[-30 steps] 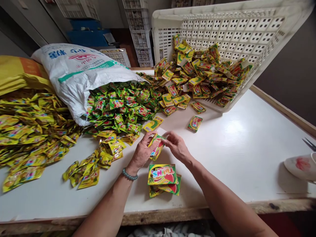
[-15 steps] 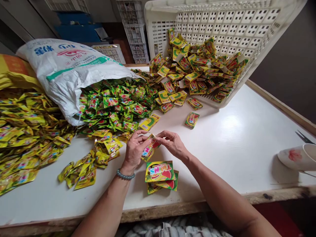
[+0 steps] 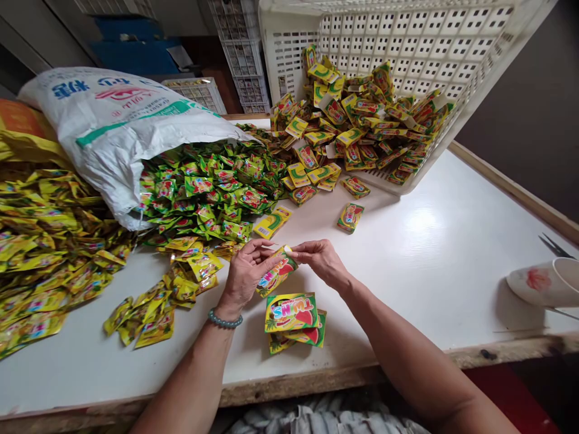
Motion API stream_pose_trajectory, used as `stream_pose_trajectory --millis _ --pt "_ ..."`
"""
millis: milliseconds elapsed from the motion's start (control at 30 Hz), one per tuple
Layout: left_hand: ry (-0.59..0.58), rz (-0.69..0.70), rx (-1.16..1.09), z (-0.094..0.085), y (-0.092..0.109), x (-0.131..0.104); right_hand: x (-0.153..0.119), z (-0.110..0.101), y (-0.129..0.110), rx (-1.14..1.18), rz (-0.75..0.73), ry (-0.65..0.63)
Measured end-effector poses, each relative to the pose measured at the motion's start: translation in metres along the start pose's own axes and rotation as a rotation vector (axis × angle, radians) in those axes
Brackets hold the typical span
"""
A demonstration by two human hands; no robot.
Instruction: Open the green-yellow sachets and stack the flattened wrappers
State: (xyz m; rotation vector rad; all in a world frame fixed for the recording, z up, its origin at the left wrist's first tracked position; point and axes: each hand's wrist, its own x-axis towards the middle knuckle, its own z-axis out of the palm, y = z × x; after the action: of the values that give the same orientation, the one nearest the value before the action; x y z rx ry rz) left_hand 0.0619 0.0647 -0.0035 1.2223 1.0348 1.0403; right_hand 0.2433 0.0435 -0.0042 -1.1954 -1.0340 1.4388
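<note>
A small yellow and green candy box (image 3: 275, 275) printed "TWINS" is held tilted between both hands above the white table. My left hand (image 3: 246, 271), with a beaded bracelet at the wrist, grips the box's left side, thumb on its printed face. The fingers of my right hand (image 3: 323, 258) pinch the upper right end of the box, where a bit of white flap shows. Just below lies a short stack of flat "TWINS" boxes (image 3: 290, 312). A yellow box (image 3: 272, 222) rests beyond my left hand, and another box (image 3: 350, 217) lies farther right.
A white sack (image 3: 131, 129) spills green candy packets (image 3: 212, 187). Yellow packets (image 3: 40, 253) are heaped at the left, with a smaller group (image 3: 147, 316) nearer. A tipped white plastic basket (image 3: 407, 36) holds many boxes. At right are a cup (image 3: 536, 286) and dark pointed tool tips (image 3: 554, 246).
The right hand has shifted slightly to the right along the box's end, so more of its printed face and a white flap show. The camera view has moved a little.
</note>
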Motion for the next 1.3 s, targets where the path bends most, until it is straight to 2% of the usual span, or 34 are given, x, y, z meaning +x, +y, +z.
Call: stream_pose_trajectory --millis 133,233,300,500,633,733,900,967,1067,1167,1233,1300 --pt "0.042 0.049 0.041 0.001 0.000 0.000 -0.005 0.002 -0.002 -0.108 -0.079 -0.012" --pt "0.073 0.030 -0.001 0.003 0.001 0.000 -0.009 0.007 -0.002 -0.274 -0.208 0.046" --pt "0.082 0.001 -0.051 0.004 0.002 0.000 -0.009 0.009 -0.001 -0.307 -0.257 0.067" --pt "0.055 -0.037 -0.066 0.006 0.006 -0.001 -0.003 0.006 0.002 -0.025 -0.063 0.053" --pt "0.048 0.000 -0.037 0.003 0.005 -0.001 -0.005 0.003 -0.002 -0.027 -0.033 -0.001" --pt "0.070 -0.013 -0.071 0.002 0.004 -0.001 -0.010 0.004 -0.003 -0.164 -0.141 -0.029" --pt "0.082 -0.050 -0.135 0.003 0.006 -0.001 -0.018 0.016 0.004 -0.585 -0.537 0.063" --pt "0.094 -0.079 -0.179 0.005 0.007 -0.001 -0.020 0.021 0.008 -0.622 -0.599 0.089" --pt "0.112 -0.130 -0.250 0.005 0.009 0.000 -0.021 0.026 0.009 -0.518 -0.555 0.106" --pt "0.095 -0.166 -0.295 0.001 0.016 -0.001 -0.021 0.023 0.007 -0.270 -0.388 0.049" --pt "0.028 -0.182 -0.248 0.000 0.025 -0.007 -0.017 0.018 0.005 -0.147 -0.280 0.037" --pt "-0.109 -0.168 -0.113 0.002 0.035 -0.017 -0.008 0.011 0.001 -0.136 -0.229 0.108"
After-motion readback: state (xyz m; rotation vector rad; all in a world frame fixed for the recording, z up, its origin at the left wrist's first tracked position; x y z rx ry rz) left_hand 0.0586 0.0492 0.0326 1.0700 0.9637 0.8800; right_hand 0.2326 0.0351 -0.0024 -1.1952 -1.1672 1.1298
